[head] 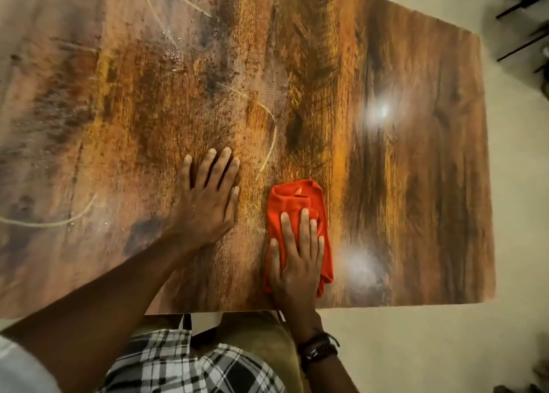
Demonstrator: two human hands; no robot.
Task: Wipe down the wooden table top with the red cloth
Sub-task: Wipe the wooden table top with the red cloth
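From the head camera, we see the red cloth (298, 214) bunched on the wooden counter (416, 155) near its front edge, right of centre. Our right hand (297, 262) lies flat on the cloth's near half, fingers spread, pressing rather than gripping. Our left hand (208, 196) rests open, palm down, on bare wood just beside it. We judge the cloth light, soft and floppy, likely to fold under itself; holding it by flat palm pressure over its middle should keep it spread on the glossy surface.
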